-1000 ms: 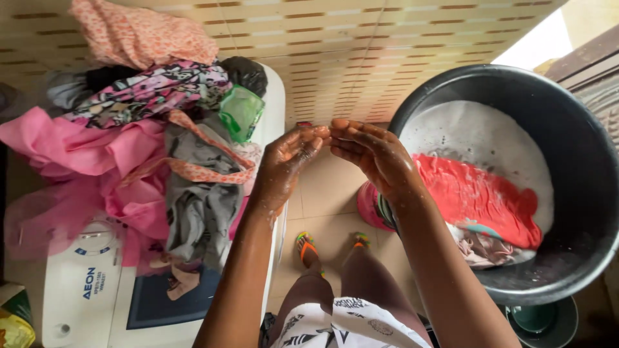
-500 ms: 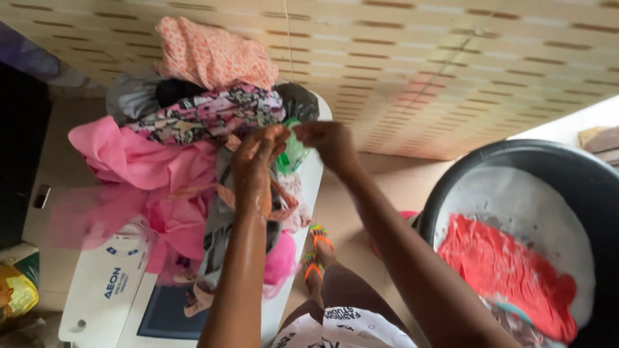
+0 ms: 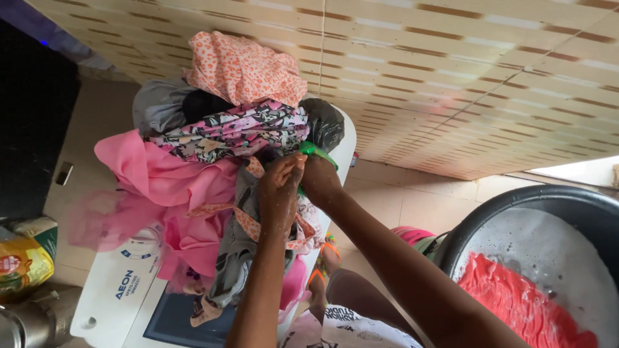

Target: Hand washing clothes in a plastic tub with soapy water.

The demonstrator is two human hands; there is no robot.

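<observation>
The green packet [image 3: 317, 153] sits at the far right edge of the washing machine [image 3: 119, 290], tucked against the pile of clothes [image 3: 193, 174]. Both hands are on it. The right hand [image 3: 318, 177] is curled around the packet from the side, and the left hand [image 3: 278, 193] is pressed close beside it with its fingers [image 3: 291, 169] reaching up to the green edge. Both hands look wet and soapy. I cannot tell if the fingers are pinching the packet or only touching it.

The step in hand looks like picking up the green packet. A good grip matters, as wet fingers can slip.

Around the packet lie a pink cloth [image 3: 161, 177], a flowery cloth [image 3: 238, 129] and an orange spotted cloth [image 3: 242, 67]. Well apart, at the right, stands a black tub [image 3: 464, 235] with foamy water and a red cloth [image 3: 516, 303].
</observation>
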